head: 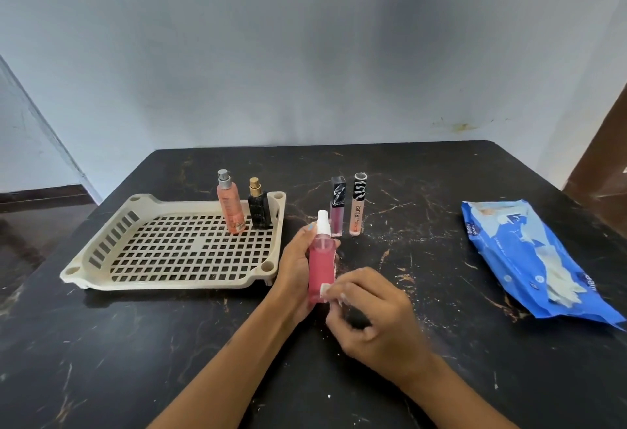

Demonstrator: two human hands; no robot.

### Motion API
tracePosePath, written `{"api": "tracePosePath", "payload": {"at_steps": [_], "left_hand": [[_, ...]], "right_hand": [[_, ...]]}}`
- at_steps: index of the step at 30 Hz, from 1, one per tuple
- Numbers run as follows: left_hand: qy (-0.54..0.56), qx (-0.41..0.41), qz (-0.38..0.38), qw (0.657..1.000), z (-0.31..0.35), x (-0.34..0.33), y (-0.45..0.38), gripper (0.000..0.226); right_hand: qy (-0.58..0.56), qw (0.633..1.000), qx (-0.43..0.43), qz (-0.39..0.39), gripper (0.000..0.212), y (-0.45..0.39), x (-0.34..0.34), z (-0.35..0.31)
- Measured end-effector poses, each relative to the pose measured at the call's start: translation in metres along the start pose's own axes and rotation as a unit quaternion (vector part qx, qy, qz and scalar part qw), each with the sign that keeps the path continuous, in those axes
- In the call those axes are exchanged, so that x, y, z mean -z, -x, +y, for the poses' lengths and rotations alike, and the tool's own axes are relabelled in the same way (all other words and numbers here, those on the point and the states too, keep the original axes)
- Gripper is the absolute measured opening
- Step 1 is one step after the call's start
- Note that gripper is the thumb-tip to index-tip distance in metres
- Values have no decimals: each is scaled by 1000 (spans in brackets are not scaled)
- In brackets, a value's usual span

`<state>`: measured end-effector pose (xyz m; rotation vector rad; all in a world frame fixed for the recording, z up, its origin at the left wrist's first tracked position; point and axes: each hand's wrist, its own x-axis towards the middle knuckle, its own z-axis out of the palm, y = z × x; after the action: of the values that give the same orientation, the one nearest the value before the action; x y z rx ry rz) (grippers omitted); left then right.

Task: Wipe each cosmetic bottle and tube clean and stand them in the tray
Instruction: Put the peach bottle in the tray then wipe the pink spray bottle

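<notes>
Your right hand (369, 313), lower centre, pinched a white wipe (326, 290) against the pink spray bottle (320, 269), gripped upright by your left hand (294, 270). Left of centre, the tray (101, 252) held two bottles (peach (231, 206), black (259, 209)); two lip-gloss tubes (347, 206) stood beyond.

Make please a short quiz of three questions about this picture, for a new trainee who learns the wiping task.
1. True or false: two bottles already stand in the tray.
2. Which item is the left hand holding?
A. the black bottle
B. the pink spray bottle
C. the blue wipes pack
3. How many lip gloss tubes stand on the table outside the tray?

Key
1. True: the peach bottle and the black bottle.
2. B; the right hand rubs its lower part with a small white wipe.
3. Two.
</notes>
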<state>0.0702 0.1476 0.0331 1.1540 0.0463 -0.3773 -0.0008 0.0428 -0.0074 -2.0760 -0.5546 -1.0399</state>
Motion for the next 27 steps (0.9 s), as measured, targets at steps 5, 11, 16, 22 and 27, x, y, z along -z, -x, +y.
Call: {"api": "tracePosePath", "payload": {"at_steps": [5, 11, 16, 22, 27], "left_hand": [[-34, -26, -47, 998, -3, 0, 1, 19], [-41, -13, -91, 995, -7, -4, 3, 16], [-103, -28, -111, 988, -10, -5, 7, 19], [-66, -44, -65, 995, -11, -6, 5, 26], [-76, -41, -88, 992, -10, -6, 4, 17]], "right_hand": [[21, 998, -34, 47, 14, -1, 0, 4], [17, 990, -94, 102, 15, -6, 4, 5], [17, 977, -156, 146, 14, -11, 8, 11], [-12, 982, -133, 137, 15, -11, 9, 8], [-5, 989, -85, 120, 16, -7, 4, 6]]}}
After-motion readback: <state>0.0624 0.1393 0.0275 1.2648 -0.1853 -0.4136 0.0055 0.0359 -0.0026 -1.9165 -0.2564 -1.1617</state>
